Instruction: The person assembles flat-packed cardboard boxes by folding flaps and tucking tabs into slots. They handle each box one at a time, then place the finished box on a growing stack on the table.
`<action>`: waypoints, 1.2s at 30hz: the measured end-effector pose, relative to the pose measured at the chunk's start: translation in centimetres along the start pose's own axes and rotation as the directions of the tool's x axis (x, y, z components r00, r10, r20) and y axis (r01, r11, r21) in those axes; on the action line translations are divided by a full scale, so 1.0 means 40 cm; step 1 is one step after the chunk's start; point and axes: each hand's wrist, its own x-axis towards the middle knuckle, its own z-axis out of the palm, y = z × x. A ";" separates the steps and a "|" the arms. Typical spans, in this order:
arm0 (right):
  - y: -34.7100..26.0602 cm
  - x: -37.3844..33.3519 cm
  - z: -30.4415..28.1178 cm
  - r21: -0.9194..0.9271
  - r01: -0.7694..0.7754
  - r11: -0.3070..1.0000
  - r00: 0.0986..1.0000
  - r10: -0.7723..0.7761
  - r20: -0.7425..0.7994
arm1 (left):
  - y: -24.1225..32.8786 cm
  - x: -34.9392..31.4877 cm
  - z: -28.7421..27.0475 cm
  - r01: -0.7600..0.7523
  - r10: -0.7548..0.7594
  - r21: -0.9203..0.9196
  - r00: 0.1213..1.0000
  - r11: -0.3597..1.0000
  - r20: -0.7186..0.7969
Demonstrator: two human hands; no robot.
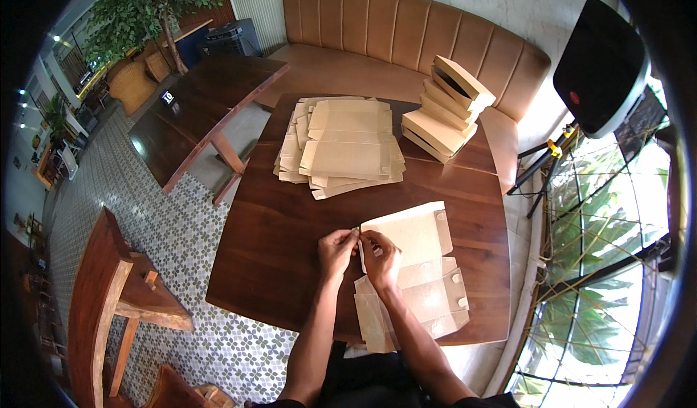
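A flat brown cardboard box blank [406, 234] lies partly unfolded near the front right of the dark wooden table [276, 248]. My left hand [337, 252] is closed in a pinch at the blank's left edge. Close beside it, my right hand [381, 257] also pinches that edge, its fingers curled inward. The edge stands slightly raised between the two hands; the exact flap is hidden by the fingers. The lower panels [428, 299] of the blank spread toward me, with small tabs and cut-outs on their right side.
A pile of flat box blanks [348, 139] lies at the table's far side. Folded boxes [450, 110] are stacked at the far right. Behind runs a brown padded bench [406, 30]. Another table [203, 110] and a wooden chair [102, 299] stand left; a black panel on a stand [602, 67] is right.
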 end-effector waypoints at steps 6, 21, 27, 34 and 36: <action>0.010 0.008 -0.006 0.018 0.003 1.000 1.000 -0.004 0.029 | 0.022 0.001 -0.001 0.015 -0.018 0.080 0.999 0.997 0.031; 0.031 0.047 -0.004 0.091 -0.015 0.996 0.999 0.011 0.035 | 0.044 -0.010 0.012 0.094 -0.091 -0.082 0.995 0.992 0.039; 0.020 0.041 -0.003 0.046 0.013 0.999 1.000 -0.013 0.007 | 0.036 -0.001 0.002 0.084 -0.083 -0.005 0.994 0.996 0.067; 0.006 0.045 -0.017 -0.034 0.062 0.997 0.998 -0.061 0.032 | 0.029 0.004 0.010 0.044 -0.044 0.009 0.997 0.999 0.060; 0.006 0.049 -0.014 0.012 0.016 1.000 0.999 -0.017 0.041 | 0.031 0.000 0.012 0.058 -0.061 0.035 0.996 0.998 0.062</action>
